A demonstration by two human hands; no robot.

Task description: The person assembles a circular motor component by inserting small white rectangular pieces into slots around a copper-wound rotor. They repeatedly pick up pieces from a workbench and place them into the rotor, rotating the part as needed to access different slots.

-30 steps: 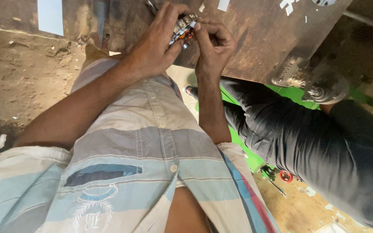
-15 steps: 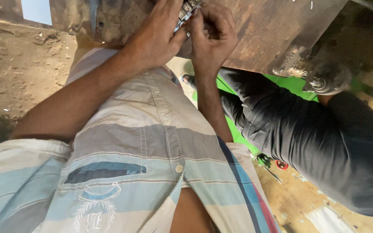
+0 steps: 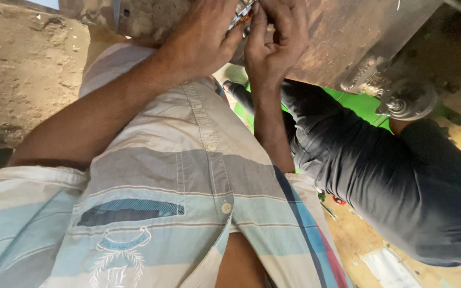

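Left hand [image 3: 201, 45]: at 11 o'clock of the view, curled narrow, fingertips pinching a small metallic part [image 3: 239, 16] with orange specks.
Small metallic part: at 12 o'clock, now half cut off by the top edge; a second ago well inside the view, so the whole scene has slid upward while the grip looks unchanged.
Right hand [image 3: 273, 40]: just past 12 o'clock, fingers bent close, pressed on the same part from the other side.
Meaning: same close finger work going on at the brown table [image 3: 342, 37] edge, only harder to see.
Co-worker in dark clothes [image 3: 401, 176]: at 4 o'clock, crouched low.
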